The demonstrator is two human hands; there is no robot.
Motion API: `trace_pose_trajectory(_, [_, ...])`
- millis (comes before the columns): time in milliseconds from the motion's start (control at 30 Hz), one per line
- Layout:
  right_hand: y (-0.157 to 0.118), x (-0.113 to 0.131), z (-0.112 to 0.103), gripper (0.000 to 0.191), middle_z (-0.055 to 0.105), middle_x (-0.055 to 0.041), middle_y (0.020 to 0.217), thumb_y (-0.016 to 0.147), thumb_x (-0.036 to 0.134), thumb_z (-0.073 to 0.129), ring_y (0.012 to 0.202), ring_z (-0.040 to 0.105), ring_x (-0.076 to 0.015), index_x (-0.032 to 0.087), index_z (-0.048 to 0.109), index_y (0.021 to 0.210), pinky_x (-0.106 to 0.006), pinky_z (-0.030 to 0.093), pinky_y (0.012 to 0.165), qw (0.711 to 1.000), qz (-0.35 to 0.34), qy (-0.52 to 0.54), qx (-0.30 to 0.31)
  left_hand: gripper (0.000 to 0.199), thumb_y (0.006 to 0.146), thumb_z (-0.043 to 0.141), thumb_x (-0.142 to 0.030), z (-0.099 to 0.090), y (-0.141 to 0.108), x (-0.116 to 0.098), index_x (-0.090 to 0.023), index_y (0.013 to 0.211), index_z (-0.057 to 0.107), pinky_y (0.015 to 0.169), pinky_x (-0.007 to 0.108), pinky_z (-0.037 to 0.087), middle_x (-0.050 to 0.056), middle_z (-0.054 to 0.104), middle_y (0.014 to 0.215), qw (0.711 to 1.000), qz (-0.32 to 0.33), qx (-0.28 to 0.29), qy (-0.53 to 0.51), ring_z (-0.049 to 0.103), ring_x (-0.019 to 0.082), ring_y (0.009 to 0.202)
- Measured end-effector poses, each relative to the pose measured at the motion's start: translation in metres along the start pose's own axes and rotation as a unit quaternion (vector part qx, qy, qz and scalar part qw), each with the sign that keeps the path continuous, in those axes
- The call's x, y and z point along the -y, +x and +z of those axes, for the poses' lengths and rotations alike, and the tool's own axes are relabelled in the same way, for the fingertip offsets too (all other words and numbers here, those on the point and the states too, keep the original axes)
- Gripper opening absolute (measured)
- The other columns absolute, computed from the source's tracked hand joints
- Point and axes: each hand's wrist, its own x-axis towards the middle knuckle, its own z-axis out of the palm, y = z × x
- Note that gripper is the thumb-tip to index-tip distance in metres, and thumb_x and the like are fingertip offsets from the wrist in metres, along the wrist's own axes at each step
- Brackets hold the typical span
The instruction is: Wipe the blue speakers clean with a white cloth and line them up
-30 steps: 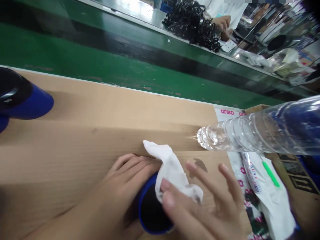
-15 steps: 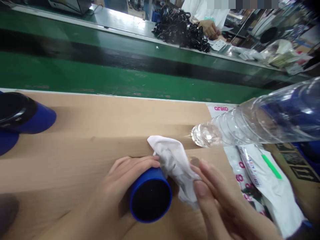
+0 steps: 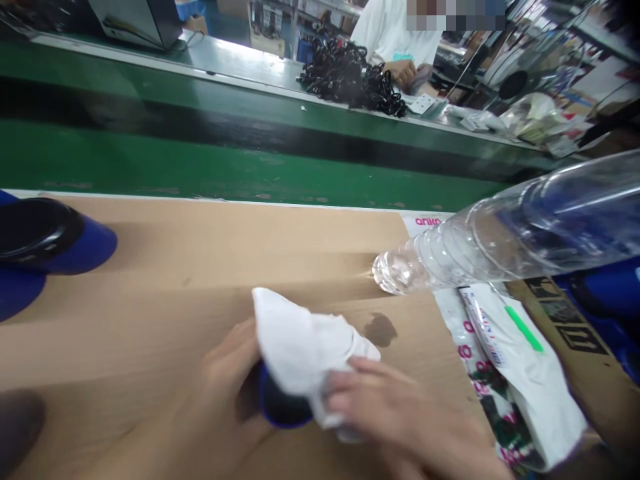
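Note:
My left hand [image 3: 220, 383] is wrapped around a small blue cylinder with a black end [image 3: 280, 407], low in the middle of the view above a cardboard sheet [image 3: 210, 253]. My right hand [image 3: 395, 417] presses a white cloth [image 3: 300, 350] over the cylinder's end, so most of the cylinder is hidden. A clear plastic bottle [image 3: 505, 230] lies tilted at the right, its base pointing toward the cloth. A small dark wet spot [image 3: 380, 329] marks the cardboard beside the cloth.
More blue cylinders [image 3: 45, 243] lie at the left edge. White printed plastic bags [image 3: 515, 360] lie at the right. A green conveyor belt [image 3: 225, 143] runs behind the cardboard. Beyond it another person [image 3: 400, 40] sits by a heap of black cables [image 3: 350, 73].
My right hand has swept the cloth left over the cylinder's black end, which was uncovered half a second ago. The view has tilted up a little.

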Motion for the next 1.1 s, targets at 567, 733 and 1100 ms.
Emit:
trace_pose_trajectory(567, [-0.019, 0.018, 0.022, 0.070, 0.033, 0.0042, 0.159, 0.093, 0.029, 0.057, 0.147, 0.030, -0.0180, 0.025, 0.022, 0.154, -0.032, 0.027, 0.122, 0.998, -0.046, -0.012, 0.038, 0.050, 0.087, 0.063, -0.042, -0.018, 0.009, -0.014, -0.044, 0.134, 0.045, 0.107, 0.017, 0.043, -0.008, 0.056, 0.142, 0.999, 0.028, -0.003, -0.033, 0.056, 0.012, 0.127])
trace_pose_trajectory(733, [-0.020, 0.023, 0.026, 0.087, 0.032, 0.0008, 0.159, 0.087, 0.033, 0.068, 0.146, 0.031, -0.0172, 0.020, 0.016, 0.155, -0.025, 0.023, 0.120, 0.987, -0.001, 0.072, 0.142, 0.050, 0.083, 0.067, -0.045, -0.011, 0.010, -0.018, -0.045, 0.130, 0.050, 0.101, 0.020, 0.050, -0.008, 0.058, 0.139, 0.990, 0.013, 0.002, -0.141, 0.060, 0.016, 0.122])
trace_pose_trajectory(1100, [-0.019, 0.026, 0.022, 0.071, 0.041, 0.0034, 0.154, 0.086, 0.002, 0.045, 0.143, 0.037, -0.0149, 0.028, 0.032, 0.151, -0.029, 0.027, 0.118, 0.978, 0.067, 0.165, 0.106, 0.067, 0.080, 0.073, -0.039, -0.010, 0.005, -0.012, -0.051, 0.137, 0.039, 0.111, 0.034, 0.045, -0.006, 0.046, 0.148, 0.995, -0.018, 0.037, -0.088, 0.048, 0.023, 0.135])
